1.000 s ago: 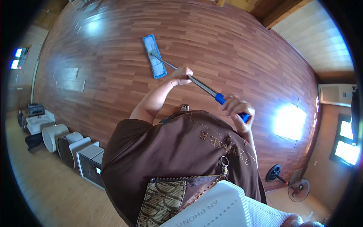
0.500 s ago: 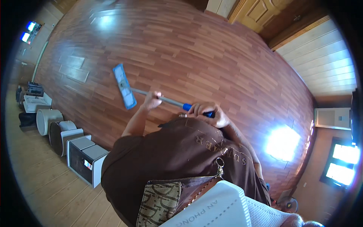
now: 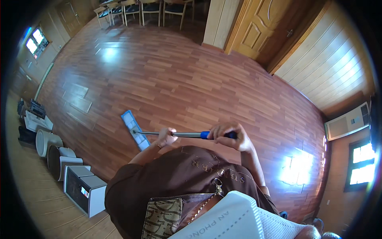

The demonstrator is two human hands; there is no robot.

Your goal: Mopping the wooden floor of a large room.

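A flat mop runs across the picture in front of my body. Its blue-edged rectangular mop head [image 3: 127, 118] rests on the wooden floor to the left, partly hidden behind my left forearm. My left hand [image 3: 165, 136] is wrapped round the lower part of the metal pole [image 3: 189, 134], close to the mop head. Over the blue grip at the pole's upper end closes my right hand [image 3: 234, 135]. The pole lies almost level in the picture, just beyond my brown shirt [image 3: 159, 175].
Along the left wall stand several boxy white and dark appliances [image 3: 95, 189] and a round white bin-like container [image 3: 45, 142]. Chairs [image 3: 151, 7] line the far side. A wooden door [image 3: 254, 36] is at far right, with a white wall unit [image 3: 348, 120] nearer. Sunlight glares on the right floor.
The view has tilted up, bringing the chairs into sight. The pole has swung from slanting to nearly level, and the mop head sits lower in the picture. Both hands keep their hold.
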